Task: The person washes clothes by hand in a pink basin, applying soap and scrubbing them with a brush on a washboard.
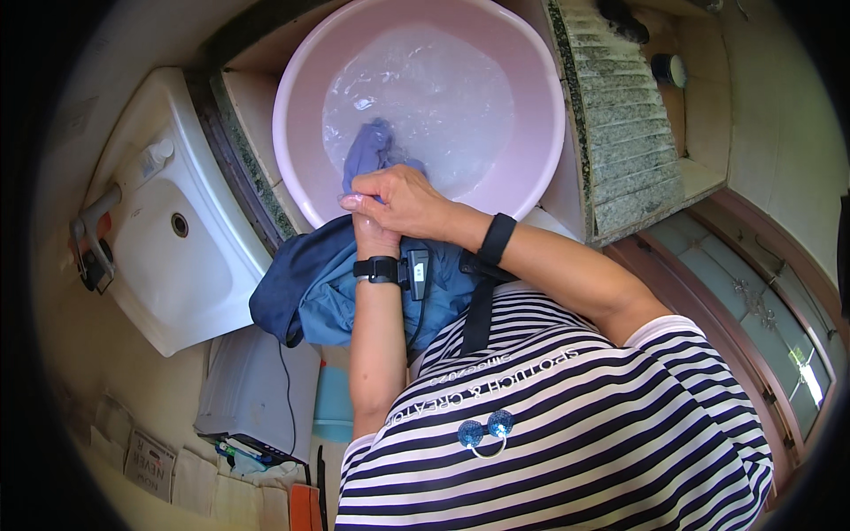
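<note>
A large pink plastic basin (292, 133) holds cloudy, sudsy water. A wet purple cloth (365, 149) hangs over its near inner side, its far end in the water. My right hand (408, 202) is closed on the cloth at the near rim, its thumb lying across my left hand (376, 229). My left hand points toward the basin beneath it; its fingers are hidden, so its hold on the cloth cannot be seen. Blue fabric (325, 285) lies bunched under my forearms, with a darker blue part at the left. Both wrists wear black straps, the left one with a small device.
A white washbasin (199, 265) with a faucet (96, 232) stands left. To the right is a ridged stone washboard (624, 133), with a dark object (623, 20) and a small round container (669, 70) by it. A grey appliance (255, 391) stands lower left.
</note>
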Motion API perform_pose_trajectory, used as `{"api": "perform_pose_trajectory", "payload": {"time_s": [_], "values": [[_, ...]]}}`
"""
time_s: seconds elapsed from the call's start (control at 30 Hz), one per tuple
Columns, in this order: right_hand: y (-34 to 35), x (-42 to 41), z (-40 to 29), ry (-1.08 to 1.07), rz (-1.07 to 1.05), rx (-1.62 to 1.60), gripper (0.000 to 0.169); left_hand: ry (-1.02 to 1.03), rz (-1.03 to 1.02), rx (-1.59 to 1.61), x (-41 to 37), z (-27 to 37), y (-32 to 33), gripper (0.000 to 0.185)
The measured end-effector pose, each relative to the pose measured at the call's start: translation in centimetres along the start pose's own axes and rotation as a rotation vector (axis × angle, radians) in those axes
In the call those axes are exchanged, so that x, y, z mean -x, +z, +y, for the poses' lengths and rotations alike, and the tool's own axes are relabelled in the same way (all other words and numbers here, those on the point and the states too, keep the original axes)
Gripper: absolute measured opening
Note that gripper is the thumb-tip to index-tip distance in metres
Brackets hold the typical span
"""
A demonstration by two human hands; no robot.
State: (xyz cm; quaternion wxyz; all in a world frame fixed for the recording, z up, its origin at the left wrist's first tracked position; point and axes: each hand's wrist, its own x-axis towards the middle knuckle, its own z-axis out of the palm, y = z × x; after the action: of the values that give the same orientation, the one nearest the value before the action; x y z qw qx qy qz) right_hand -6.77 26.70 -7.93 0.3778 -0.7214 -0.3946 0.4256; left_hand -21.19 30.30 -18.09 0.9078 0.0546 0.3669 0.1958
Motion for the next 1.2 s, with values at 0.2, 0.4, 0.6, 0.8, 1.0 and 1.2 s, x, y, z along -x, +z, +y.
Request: {"api": "perform_pose_trajectory", "payload": {"time_s": [0.2, 0.4, 0.6, 0.8, 1.0, 1.2], "values": [[-2.5, -2.2, 9.5, 0.264, 0.478, 0.480, 0.033, 0.096, 0.323, -0.370, 1.4, -0.2, 6.9, 0.020], [-3.7, -1.5, 12.5, 0.886, 0.238, -0.361, 0.050, -0.128, 0.416, -0.445, 0.8, -0.7, 7.7, 0.048], [1.1, 0.3, 1.4, 0.089, -0.058, -0.264, 0.040, -0.080, 0.135, 0.009, 1.8, 1.5, 7.7, 0.044], [-0.9, -1.9, 5.6, 0.343, 0.297, 0.296, 0.046, 0.052, 0.311, -0.406, 1.1, 1.3, 7.3, 0.027], [-3.9, -2.1, 12.9, 0.994, 0.421, -0.377, 0.047, -0.098, 0.407, -0.534, 0.8, -0.4, 7.6, 0.043], [-2.2, 0.0, 3.2, 0.361, -0.187, -0.444, 0.042, -0.107, 0.186, -0.191, -1.2, -0.7, 0.8, 0.054]]}}
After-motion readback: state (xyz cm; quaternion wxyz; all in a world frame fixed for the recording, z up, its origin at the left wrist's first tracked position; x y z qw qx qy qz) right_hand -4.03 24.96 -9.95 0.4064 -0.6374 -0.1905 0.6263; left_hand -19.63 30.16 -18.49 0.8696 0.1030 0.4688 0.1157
